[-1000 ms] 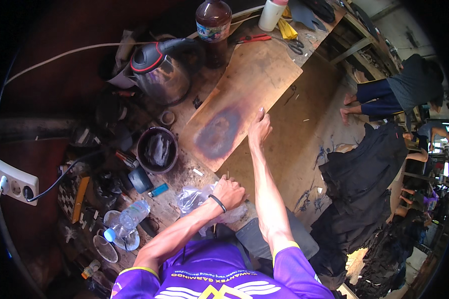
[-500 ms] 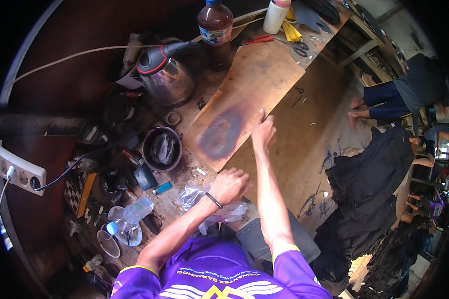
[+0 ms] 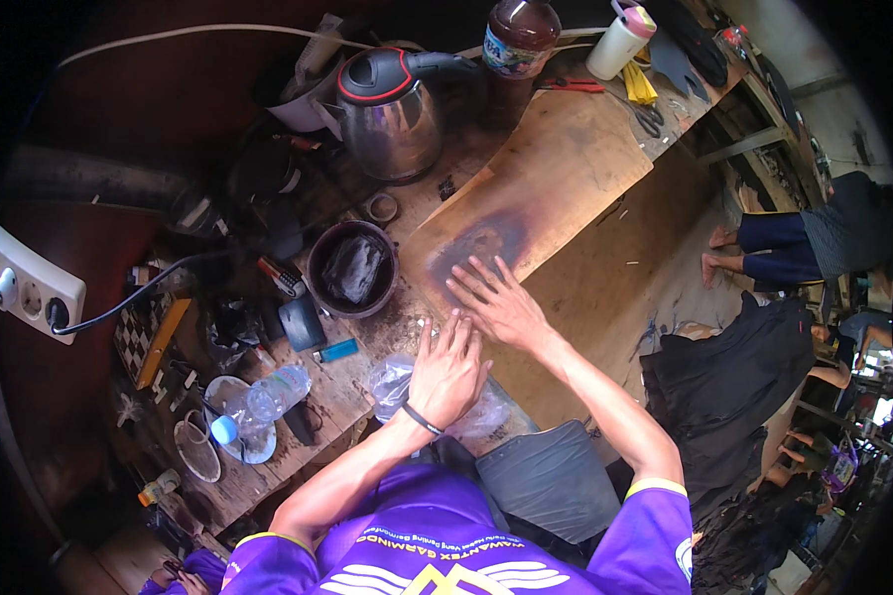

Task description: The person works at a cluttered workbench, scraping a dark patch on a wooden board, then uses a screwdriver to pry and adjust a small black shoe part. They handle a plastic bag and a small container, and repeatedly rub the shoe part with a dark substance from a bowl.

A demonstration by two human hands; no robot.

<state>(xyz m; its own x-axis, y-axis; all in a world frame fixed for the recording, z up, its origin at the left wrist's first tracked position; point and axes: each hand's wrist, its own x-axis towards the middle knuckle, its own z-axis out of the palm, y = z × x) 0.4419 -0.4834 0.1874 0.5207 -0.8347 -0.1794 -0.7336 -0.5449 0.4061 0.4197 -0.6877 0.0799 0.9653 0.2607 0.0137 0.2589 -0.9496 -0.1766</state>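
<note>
A thin brown board (image 3: pixel 566 169) with a dark bluish stain on its near end lies across the table. My right hand (image 3: pixel 506 309) is over that near end, palm down, fingers spread, the fingertips at the edge of the stain. Just left of it is my left hand (image 3: pixel 446 372), its fingers stretched out toward the board's near corner. Neither hand holds anything that I can see. Under and beside my left hand lies a crumpled clear plastic bag (image 3: pixel 390 382). A dark bowl (image 3: pixel 392 288) with a blackish, shiny content stands left of the board.
Behind the bowl stand an electric kettle (image 3: pixel 392 129) and a bottle of brown liquid (image 3: pixel 521 40). Scissors (image 3: pixel 647 119) and a white flask (image 3: pixel 620 45) lie farther right. A blue lighter (image 3: pixel 336 350) and a water bottle (image 3: pixel 278 392) are at left. Dark cloth (image 3: pixel 729 377) is heaped at right.
My right hand has left the board's right edge and come nearer, its fingers now spread. My left hand's curled fingers have straightened toward the board. The whole view has shifted slightly.
</note>
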